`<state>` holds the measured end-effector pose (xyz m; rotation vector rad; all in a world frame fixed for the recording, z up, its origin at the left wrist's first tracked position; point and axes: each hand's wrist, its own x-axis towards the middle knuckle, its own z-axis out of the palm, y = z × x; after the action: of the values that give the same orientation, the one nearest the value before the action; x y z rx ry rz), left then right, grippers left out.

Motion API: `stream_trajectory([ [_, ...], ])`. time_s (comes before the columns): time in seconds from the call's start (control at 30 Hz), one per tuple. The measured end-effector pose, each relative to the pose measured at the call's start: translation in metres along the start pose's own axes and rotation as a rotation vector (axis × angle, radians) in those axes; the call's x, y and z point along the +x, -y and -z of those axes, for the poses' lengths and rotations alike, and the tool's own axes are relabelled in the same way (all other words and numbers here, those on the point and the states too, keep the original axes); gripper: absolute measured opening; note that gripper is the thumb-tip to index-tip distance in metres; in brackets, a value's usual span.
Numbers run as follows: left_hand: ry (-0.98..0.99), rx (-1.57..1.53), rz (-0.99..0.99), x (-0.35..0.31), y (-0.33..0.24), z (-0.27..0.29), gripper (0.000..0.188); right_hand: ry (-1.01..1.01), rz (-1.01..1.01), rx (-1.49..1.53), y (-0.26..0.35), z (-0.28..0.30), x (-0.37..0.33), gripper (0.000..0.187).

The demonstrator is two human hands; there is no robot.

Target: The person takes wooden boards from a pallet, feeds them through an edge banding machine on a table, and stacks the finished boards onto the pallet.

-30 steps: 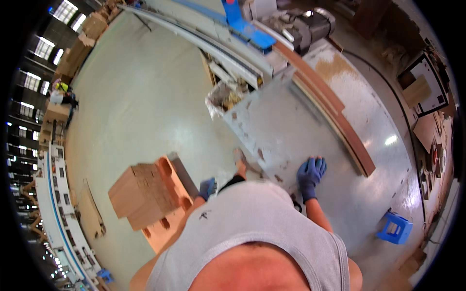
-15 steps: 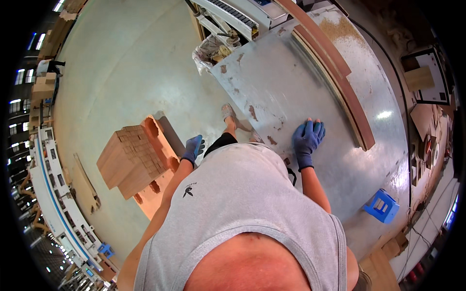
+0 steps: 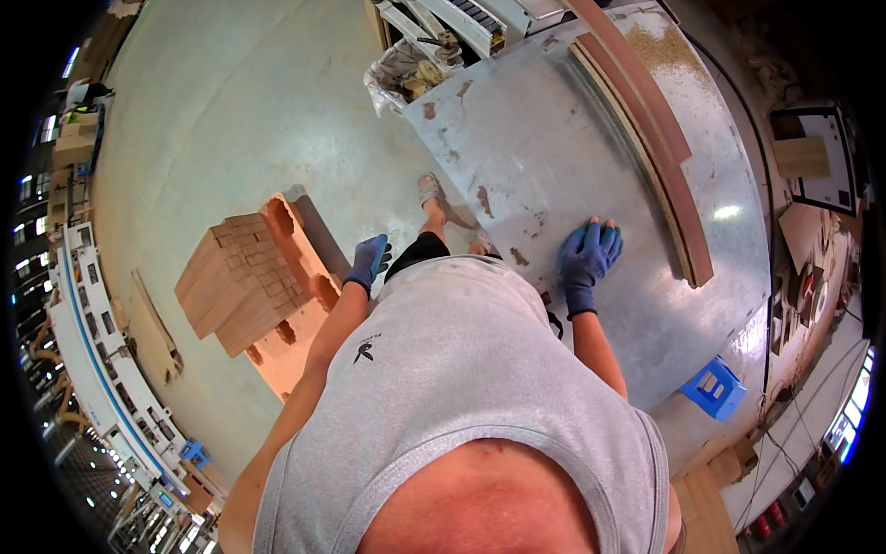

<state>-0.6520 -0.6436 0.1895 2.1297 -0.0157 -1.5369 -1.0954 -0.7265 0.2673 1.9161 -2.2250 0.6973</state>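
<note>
My right hand (image 3: 589,260), in a blue glove with bare fingertips, lies spread on the grey metal tabletop (image 3: 517,138) and holds nothing. To its right, long brown curved boards (image 3: 660,175) rest on the same top, apart from the fingers. My left hand (image 3: 369,259), gloved alike, hangs at my side with its fingers apart and nothing in it. Nearest to that hand is an orange pallet (image 3: 309,346) on the floor, bearing a stack of wooden blocks (image 3: 242,282).
A blue plastic stool (image 3: 714,388) stands by the table's near right side. Beyond the table's far left corner are a lined waste bin (image 3: 399,78) and a roller conveyor (image 3: 466,26). Sawdust (image 3: 666,54) lies at the far right. A long white machine (image 3: 101,342) runs along the left.
My view has shifted slightly, so the pallet and the boards sit a little differently in it. My right hand stays on the tabletop, and my left still hangs beside me.
</note>
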Motion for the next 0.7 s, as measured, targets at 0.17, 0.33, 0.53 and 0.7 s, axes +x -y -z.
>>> stream_trajectory([
  [0.17,0.020,0.007,-0.012,0.000,-0.005,-0.007,0.037,-0.004,-0.005,-0.019,-0.001,0.003,0.000,0.031],
  [0.33,0.020,0.037,0.002,0.011,-0.003,-0.002,0.033,-0.004,0.001,-0.005,0.005,0.006,0.006,0.028],
  [0.53,0.024,0.052,0.000,0.004,-0.020,-0.011,0.037,0.005,-0.013,-0.013,0.004,0.010,0.009,0.030],
  [0.7,0.072,0.103,-0.008,0.005,-0.029,-0.012,0.048,-0.005,-0.022,0.004,0.005,0.015,0.012,0.032],
])
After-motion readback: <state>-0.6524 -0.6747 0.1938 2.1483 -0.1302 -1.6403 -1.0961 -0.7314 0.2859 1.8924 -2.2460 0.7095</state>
